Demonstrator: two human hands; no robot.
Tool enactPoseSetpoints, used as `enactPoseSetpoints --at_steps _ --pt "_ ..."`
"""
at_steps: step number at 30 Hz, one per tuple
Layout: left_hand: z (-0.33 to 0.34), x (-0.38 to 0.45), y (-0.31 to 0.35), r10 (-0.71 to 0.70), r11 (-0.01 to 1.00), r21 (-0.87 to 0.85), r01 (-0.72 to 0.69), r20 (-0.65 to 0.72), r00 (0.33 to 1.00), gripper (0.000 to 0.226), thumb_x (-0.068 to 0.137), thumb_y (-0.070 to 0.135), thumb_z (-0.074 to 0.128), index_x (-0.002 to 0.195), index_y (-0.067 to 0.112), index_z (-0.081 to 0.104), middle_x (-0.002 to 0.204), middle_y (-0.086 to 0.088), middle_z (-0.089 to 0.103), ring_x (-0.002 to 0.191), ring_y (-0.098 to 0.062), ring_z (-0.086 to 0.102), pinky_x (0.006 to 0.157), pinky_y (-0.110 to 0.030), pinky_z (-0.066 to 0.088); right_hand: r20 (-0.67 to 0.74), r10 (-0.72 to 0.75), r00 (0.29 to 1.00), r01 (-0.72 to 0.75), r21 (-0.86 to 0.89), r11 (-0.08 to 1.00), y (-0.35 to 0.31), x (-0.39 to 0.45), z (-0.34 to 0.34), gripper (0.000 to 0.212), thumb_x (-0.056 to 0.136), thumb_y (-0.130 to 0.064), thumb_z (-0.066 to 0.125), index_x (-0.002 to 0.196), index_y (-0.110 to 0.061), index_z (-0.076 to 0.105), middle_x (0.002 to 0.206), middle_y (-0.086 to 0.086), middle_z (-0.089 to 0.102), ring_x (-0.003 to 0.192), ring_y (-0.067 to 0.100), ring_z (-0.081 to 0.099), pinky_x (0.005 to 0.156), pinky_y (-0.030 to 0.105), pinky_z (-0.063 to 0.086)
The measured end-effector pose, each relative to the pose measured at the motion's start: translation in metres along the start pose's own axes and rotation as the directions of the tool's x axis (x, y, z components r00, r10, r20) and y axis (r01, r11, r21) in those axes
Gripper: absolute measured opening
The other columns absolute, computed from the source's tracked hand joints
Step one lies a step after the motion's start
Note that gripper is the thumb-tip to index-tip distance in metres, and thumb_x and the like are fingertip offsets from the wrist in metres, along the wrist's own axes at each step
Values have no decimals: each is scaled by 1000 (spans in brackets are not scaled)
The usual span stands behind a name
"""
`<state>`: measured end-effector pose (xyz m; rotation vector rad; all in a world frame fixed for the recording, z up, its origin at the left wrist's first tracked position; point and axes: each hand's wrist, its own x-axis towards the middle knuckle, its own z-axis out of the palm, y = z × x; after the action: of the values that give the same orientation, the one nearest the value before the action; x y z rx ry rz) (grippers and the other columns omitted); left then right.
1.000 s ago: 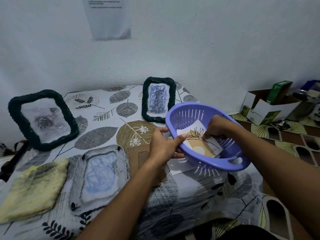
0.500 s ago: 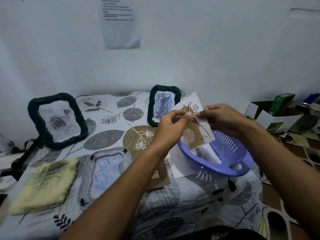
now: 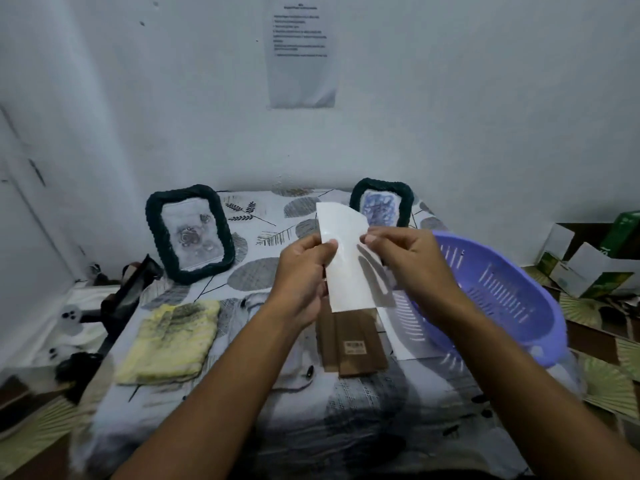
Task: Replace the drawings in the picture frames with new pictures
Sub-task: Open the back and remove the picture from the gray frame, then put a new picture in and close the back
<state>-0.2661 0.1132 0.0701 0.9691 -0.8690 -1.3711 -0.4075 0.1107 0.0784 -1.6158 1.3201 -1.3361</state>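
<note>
I hold a picture sheet (image 3: 346,258) upright above the table, its plain white back facing me. My left hand (image 3: 304,268) pinches its left edge and my right hand (image 3: 412,265) pinches its right edge. Two dark green woven frames stand against the wall: a larger frame (image 3: 188,233) with a grey drawing at the left, and a smaller frame (image 3: 381,202) with a blue scribble behind the sheet. A brown cardboard frame backing (image 3: 349,344) lies flat below my hands. A lilac plastic basket (image 3: 498,292) sits at the right.
A yellow stained cloth (image 3: 173,341) lies at the table's left on the leaf-print tablecloth (image 3: 263,271). A printed sheet (image 3: 301,53) is stuck on the wall. Open cardboard boxes (image 3: 588,268) stand on the floor at the right. Dark clutter lies at the left edge.
The picture came out of the basket and rose in front of me. It has turned so its white back faces me. The view shifted; the flat frame with the blue drawing is out of sight.
</note>
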Motion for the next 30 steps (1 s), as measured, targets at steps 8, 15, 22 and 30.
enactPoseSetpoints --at_steps 8,15,22,30 --pt "-77 -8 -10 -70 997 -25 69 -17 997 19 94 4 49 109 4 61 101 -13 71 86 -23 66 77 -41 56 134 264 955 -290 253 923 29 -13 45 23 86 -11 67 108 -14 65 101 4 72 84 17 70 61 24 54" --pt "-121 -16 -27 -126 962 238 133 -43 991 15 91 1 55 98 9 67 85 -7 73 67 -15 68 51 -26 55 233 445 865 -494 228 839 52 -16 76 10 80 -7 71 87 -1 66 82 10 72 68 19 67 56 28 53" --pt "-151 -9 -26 -115 859 489 150 -102 988 21 81 -5 67 102 -3 65 78 -19 69 71 -33 66 55 -37 58 228 462 857 -490 85 868 64 -14 92 17 74 -9 77 66 -9 62 57 3 61 40 8 49 34 16 34" --pt "-161 1 -30 48 700 713 40 -103 994 46 75 -4 74 116 10 57 72 -20 67 53 -30 65 56 -42 58 242 424 872 -433 -21 901 71 -8 103 12 75 -1 76 82 -5 66 61 7 65 44 9 54 38 17 39"
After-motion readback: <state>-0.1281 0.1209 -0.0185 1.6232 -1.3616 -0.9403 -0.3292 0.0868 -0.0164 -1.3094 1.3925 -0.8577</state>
